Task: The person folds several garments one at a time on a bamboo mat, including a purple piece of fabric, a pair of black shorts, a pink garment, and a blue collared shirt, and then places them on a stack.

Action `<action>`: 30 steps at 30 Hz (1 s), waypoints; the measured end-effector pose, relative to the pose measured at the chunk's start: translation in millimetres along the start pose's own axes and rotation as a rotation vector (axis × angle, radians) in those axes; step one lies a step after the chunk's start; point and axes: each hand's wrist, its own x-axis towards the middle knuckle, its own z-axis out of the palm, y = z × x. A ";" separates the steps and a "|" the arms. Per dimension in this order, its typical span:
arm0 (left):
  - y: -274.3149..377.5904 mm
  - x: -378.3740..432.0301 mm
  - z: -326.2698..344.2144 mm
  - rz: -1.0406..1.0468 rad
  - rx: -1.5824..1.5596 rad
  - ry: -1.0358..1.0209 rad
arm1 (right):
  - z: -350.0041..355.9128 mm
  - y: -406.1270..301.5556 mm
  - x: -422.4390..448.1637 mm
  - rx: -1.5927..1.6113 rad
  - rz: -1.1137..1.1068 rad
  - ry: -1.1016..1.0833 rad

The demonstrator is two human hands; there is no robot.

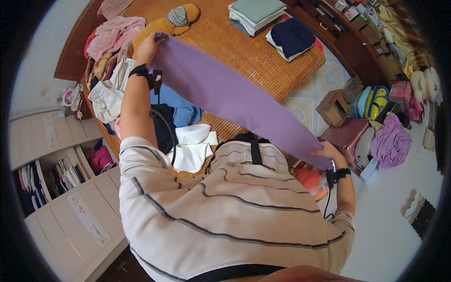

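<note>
A long purple cloth (229, 95) stretches between my two hands, above the edge of a bed covered with a bamboo mat (225, 46). At its upper left end, my left hand (148, 49) grips the fabric close to a yellow plush toy (158, 28). The lower right end is held in my right hand (329, 153), beside a dark red box (345, 135). Beneath the cloth and my left arm lie blue garments (179, 109), a black garment (164, 128) and a white garment (193, 148). Whether the cloth is folded cannot be told.
Folded stacks, one topped with pale green cloth (259, 10) and one with navy cloth (292, 37), sit across the mat. Pink bedding (116, 37) and white clothes (109, 102) are heaped left. A cardboard box (333, 107) and a crumpled purple garment (391, 141) lie right. Shelves (70, 169) hold clothes.
</note>
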 end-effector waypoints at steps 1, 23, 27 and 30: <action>-7.1 4.9 18.9 0.030 -0.008 -0.016 | 5.5 -14.3 -8.5 0.055 0.018 -0.039; 90.3 -98.8 279.7 0.465 -0.278 -0.510 | 114.8 33.9 104.1 0.925 0.394 -0.064; 105.7 -197.3 301.8 0.647 -0.311 -0.702 | 85.7 -5.5 94.6 1.066 0.353 -0.183; 135.1 -215.5 291.9 0.752 -0.363 -0.775 | 67.3 -17.6 89.3 1.050 0.316 -0.226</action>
